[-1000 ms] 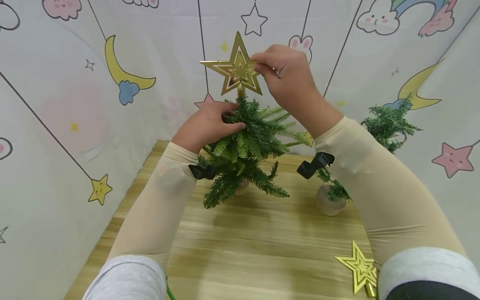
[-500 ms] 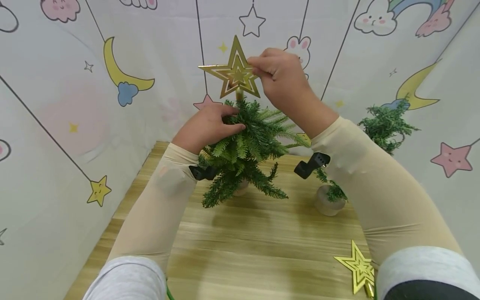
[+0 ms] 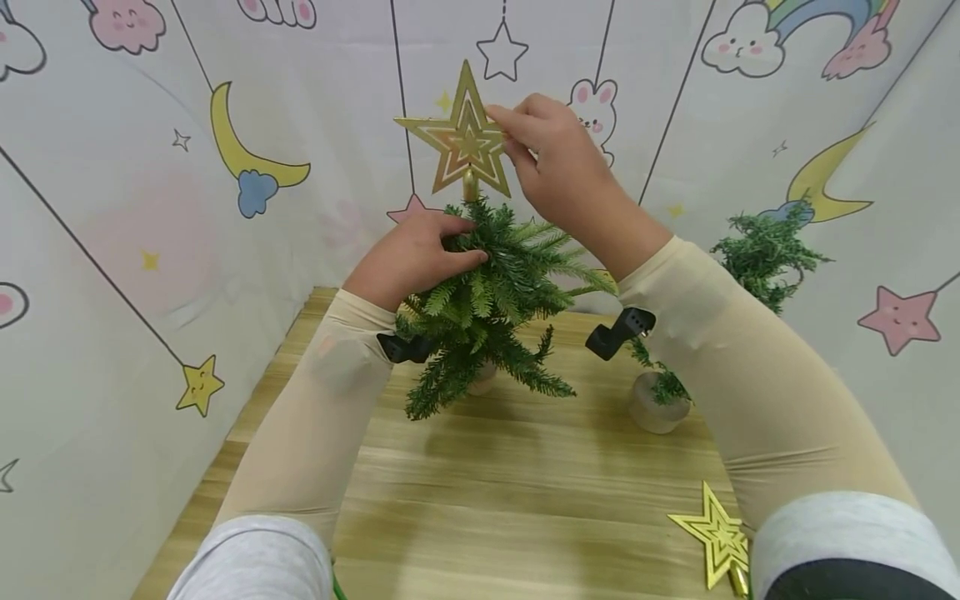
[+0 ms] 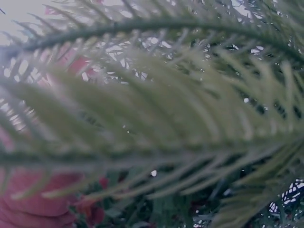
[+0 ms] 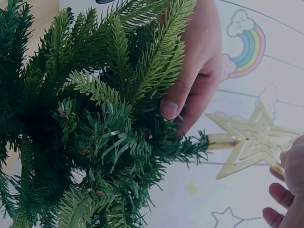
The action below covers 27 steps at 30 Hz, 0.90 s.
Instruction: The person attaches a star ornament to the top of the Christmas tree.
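Note:
A small artificial Christmas tree (image 3: 498,321) stands on the wooden table. My left hand (image 3: 408,257) grips its upper part, thumb and fingers around the top branches, with some fingers hidden in the needles. A gold star topper (image 3: 468,142) with cut-out outlines sits upright above the tree. Its right-hand point is pinched between thumb and index finger of my right hand (image 3: 566,162). In the right wrist view, the topper's tubular collar (image 5: 222,141) meets the tip of the tree's top sprig. Blurred branches (image 4: 142,99) cover most of the left wrist view.
Another gold star topper (image 3: 718,533) lies at the table's front right, partly behind the right sleeve. A second, thinner green tree (image 3: 768,258) on a round pale base (image 3: 656,404) stands to the right, behind my right forearm. A patterned cloth backdrop (image 3: 345,108) rises behind.
The star topper has dipped slightly toward the tree, then risen a little and shifted left, my right hand moving with it. My left hand keeps its hold on the tree.

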Available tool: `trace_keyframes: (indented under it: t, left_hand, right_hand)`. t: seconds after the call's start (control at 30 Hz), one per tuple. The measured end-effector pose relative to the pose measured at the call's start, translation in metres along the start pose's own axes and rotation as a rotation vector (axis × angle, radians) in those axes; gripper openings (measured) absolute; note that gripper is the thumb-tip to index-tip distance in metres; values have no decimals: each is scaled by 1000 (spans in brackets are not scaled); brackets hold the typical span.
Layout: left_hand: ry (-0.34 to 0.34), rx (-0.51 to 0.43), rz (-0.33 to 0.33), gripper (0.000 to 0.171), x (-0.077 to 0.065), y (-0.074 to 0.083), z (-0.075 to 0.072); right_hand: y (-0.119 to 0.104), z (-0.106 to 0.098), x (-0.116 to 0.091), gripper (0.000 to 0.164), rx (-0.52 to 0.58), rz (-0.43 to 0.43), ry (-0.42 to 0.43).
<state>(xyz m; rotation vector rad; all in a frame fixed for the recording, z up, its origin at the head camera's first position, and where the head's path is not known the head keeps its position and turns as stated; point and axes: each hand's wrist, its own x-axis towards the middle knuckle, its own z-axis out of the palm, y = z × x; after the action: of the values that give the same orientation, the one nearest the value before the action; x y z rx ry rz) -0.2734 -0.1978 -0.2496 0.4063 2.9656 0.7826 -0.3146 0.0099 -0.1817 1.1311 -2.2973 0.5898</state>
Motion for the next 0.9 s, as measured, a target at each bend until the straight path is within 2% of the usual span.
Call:
trace_keyframes:
  t: [0.13, 0.27, 0.43, 0.57, 0.73, 0.9]
  left_hand:
    - [9, 1, 6, 63, -1, 0, 0]
    - [17, 7, 12, 63, -2, 0, 1]
    - [32, -7, 7, 64, -2, -1, 2]
    - [74, -4, 12, 62, -3, -1, 3]
    - [159, -54, -8, 55, -6, -2, 4]
    - [266, -145, 23, 43, -17, -2, 7]
  right_hand:
    - [0, -1, -1, 47, -44, -20, -33]
    - [-2, -4, -5, 56, -43, -14, -54]
    - [-2, -13, -11, 63, -31, -31, -21]
    - [-3, -24, -20, 65, -18, -32, 22]
    - [-3, -41, -45, 60, 18, -62, 113]
    - [1, -60, -91, 47, 44, -159, 256]
